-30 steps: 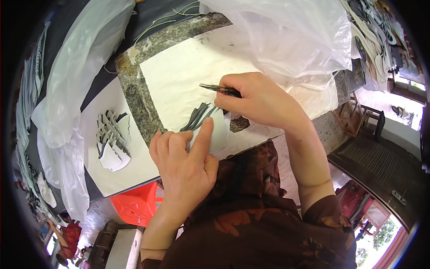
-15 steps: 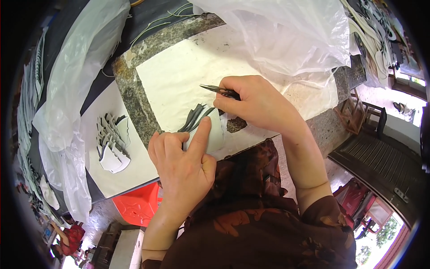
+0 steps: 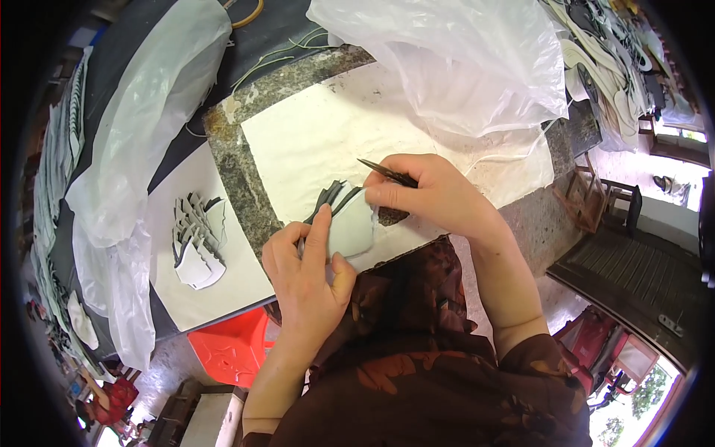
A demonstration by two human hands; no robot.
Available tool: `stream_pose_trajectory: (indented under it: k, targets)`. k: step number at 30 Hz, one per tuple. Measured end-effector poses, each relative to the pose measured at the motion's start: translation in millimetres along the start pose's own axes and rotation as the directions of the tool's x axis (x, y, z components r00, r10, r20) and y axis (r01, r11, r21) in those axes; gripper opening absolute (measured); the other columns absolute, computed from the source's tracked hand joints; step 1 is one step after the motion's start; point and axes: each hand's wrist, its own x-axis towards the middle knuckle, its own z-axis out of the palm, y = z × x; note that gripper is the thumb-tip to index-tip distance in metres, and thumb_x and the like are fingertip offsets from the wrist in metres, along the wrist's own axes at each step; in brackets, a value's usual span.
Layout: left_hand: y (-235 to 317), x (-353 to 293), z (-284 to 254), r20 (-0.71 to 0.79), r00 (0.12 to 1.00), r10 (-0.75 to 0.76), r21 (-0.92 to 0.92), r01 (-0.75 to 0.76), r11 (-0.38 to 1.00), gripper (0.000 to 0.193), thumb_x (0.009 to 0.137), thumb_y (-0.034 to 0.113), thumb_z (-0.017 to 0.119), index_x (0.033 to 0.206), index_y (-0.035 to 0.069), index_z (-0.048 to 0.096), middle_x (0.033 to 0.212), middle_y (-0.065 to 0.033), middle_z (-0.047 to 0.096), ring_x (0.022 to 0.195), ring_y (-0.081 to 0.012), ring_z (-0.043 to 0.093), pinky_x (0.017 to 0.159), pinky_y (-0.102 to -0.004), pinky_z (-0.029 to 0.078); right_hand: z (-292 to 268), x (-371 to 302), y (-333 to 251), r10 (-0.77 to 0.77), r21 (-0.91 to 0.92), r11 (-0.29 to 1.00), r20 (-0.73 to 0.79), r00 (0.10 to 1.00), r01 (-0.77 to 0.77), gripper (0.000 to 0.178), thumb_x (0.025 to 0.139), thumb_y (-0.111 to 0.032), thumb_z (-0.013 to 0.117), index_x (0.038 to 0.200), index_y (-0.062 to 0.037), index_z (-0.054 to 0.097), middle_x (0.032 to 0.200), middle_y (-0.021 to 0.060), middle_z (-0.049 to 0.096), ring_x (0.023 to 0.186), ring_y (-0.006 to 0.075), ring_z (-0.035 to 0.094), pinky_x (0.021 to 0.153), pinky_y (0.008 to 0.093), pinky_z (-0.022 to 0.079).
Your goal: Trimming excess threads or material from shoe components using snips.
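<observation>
A small fanned stack of pale grey-white pieces [image 3: 352,231] with dark edges lies near the sheet's front edge. My left hand [image 3: 304,277] grips its left part, index finger along the top and thumb at the lower edge; its other fingers are partly hidden. Above the stack's upper right corner, my right hand [image 3: 432,188] is closed around a slim, dark pointed tool [image 3: 387,173], its tip pointing left. The right fingertips are at that corner; whether they also pinch a piece I cannot tell.
A white sheet [image 3: 298,134] covers a speckled slab [image 3: 231,164]. To the left, another group of similar pieces [image 3: 199,238] stands on white paper [image 3: 175,294]. Clear plastic bags [image 3: 126,141] lie left and behind. A red stool [image 3: 231,346] is below the table edge.
My left index finger has drawn back toward the stack's left side, uncovering more of the top piece. My right hand and its tool have shifted slightly nearer. The whole view has moved a little.
</observation>
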Motion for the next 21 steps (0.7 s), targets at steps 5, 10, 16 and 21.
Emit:
stream_pose_trajectory:
  k: [5,10,16,21]
  targets:
    - [-1.0,0.1,-6.7,-0.062,0.998,-0.029,-0.074,0.024,0.997,0.053,0.074,0.008,0.068,0.127,0.007,0.064,0.111,-0.0135,0.051,0.104,-0.0322,0.049,0.095,-0.0432,0.04,10.6,-15.6,-18.4,-0.048,-0.032,0.998,-0.102,0.994,0.045,0.019,0.088,-0.017,0.073,0.088,-0.0001,0.066,0.073,-0.0047,0.055,0.07,0.0034,0.048,0.063,0.022,0.04]
    - [-6.5,11.6,-32.3,0.121,0.989,-0.083,-0.271,0.113,0.956,0.04,0.074,0.009,0.072,0.114,0.006,0.064,0.114,-0.0128,0.049,0.109,-0.028,0.051,0.096,-0.0355,0.042,11.6,-18.1,-21.0,-0.07,0.131,0.988,-0.045,0.996,0.076,0.013,0.086,-0.014,0.072,0.085,-0.0041,0.064,0.073,-0.0073,0.052,0.069,0.0027,0.046,0.063,0.0215,0.038]
    - [5.9,33.3,-54.1,0.185,0.979,-0.08,-0.425,0.153,0.892,0.022,0.081,0.016,0.076,0.097,0.005,0.068,0.095,-0.007,0.059,0.094,-0.024,0.054,0.086,-0.0346,0.044,15.7,-25.6,-36.1,-0.086,0.21,0.975,0.091,0.992,0.065,0.011,0.086,-0.013,0.07,0.083,-0.0049,0.064,0.074,-0.0069,0.053,0.071,0.0033,0.047,0.066,0.0221,0.039]
    - [5.1,41.0,-59.7,0.496,0.836,-0.235,-0.607,0.527,0.594,0.014,0.091,0.014,0.072,0.09,0.001,0.068,0.082,0.0005,0.066,0.074,-0.0076,0.056,0.067,-0.0253,0.045,17.4,-25.9,-37.1,-0.117,0.215,0.972,0.112,0.987,0.091,0.008,0.09,-0.014,0.07,0.09,-0.0056,0.067,0.077,-0.0077,0.054,0.072,0.0023,0.047,0.065,0.0208,0.039]
